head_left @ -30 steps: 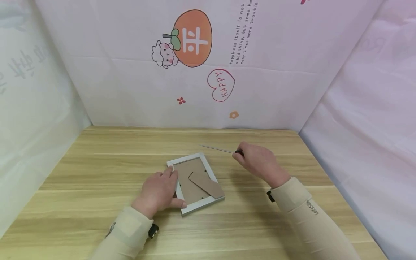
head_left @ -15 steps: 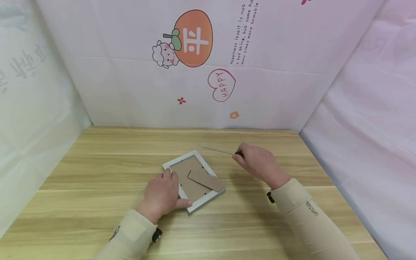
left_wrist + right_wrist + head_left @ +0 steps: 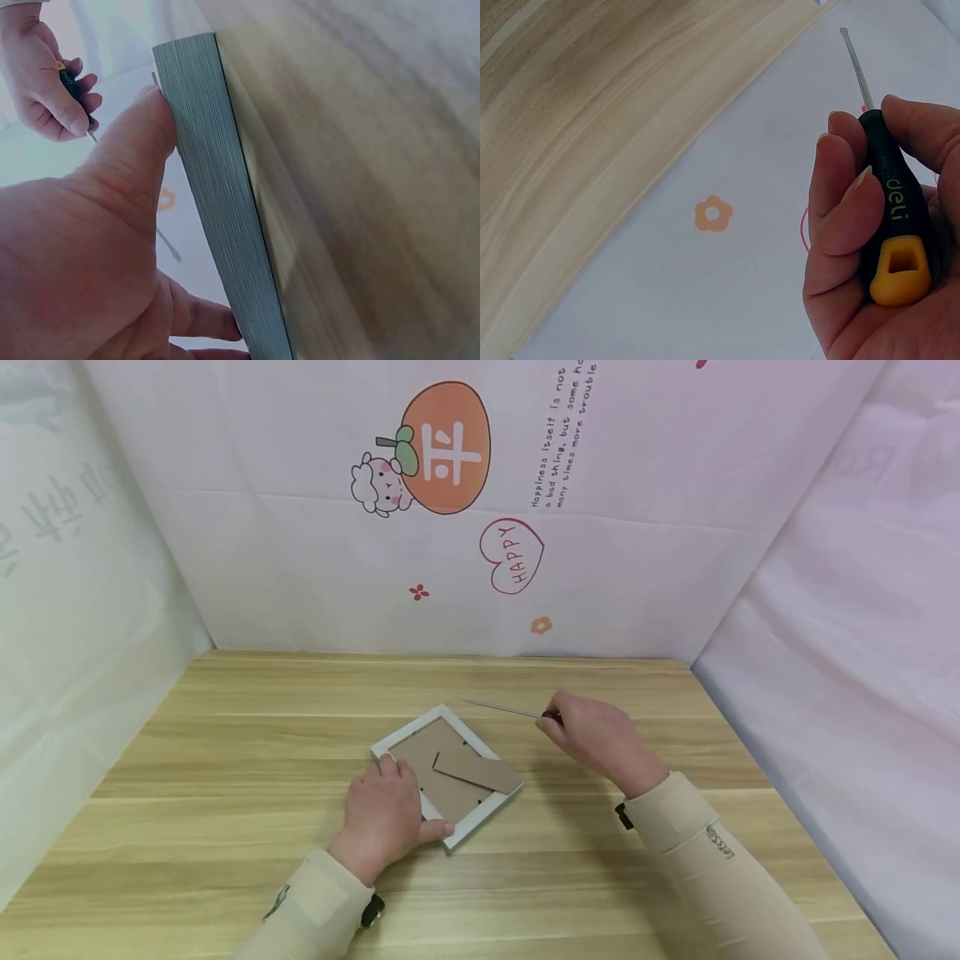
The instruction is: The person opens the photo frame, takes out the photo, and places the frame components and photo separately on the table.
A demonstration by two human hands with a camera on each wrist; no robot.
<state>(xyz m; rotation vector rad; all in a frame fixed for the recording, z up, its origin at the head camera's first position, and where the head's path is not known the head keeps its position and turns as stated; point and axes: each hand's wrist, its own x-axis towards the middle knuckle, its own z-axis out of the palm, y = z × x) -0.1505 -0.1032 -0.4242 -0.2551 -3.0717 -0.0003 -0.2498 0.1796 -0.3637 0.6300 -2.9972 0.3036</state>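
A picture frame (image 3: 471,821) lies back side up on the table, showing a tan backing board, a slanted stand leg (image 3: 476,772) and small dark tabs round the inner edge. My left hand (image 3: 385,814) rests along its left side, thumb laid on the near corner and fingertips over the far left part. The left wrist view shows the frame's grey side edge (image 3: 217,180) against that thumb and fingers. Off to the right, my right hand (image 3: 600,733) grips a screwdriver (image 3: 898,199) with a dark, yellow-ended handle. Its thin shaft points left, past the frame's far corner.
The wood-grain table (image 3: 225,735) ends at a white printed cloth wall (image 3: 315,585) at the back. More white cloth hangs at the left side (image 3: 82,610) and the right side (image 3: 847,635).
My left hand has turned the picture frame anticlockwise on the table, its near corner swinging right and its far corner left. The right hand with the screwdriver has stayed almost still.
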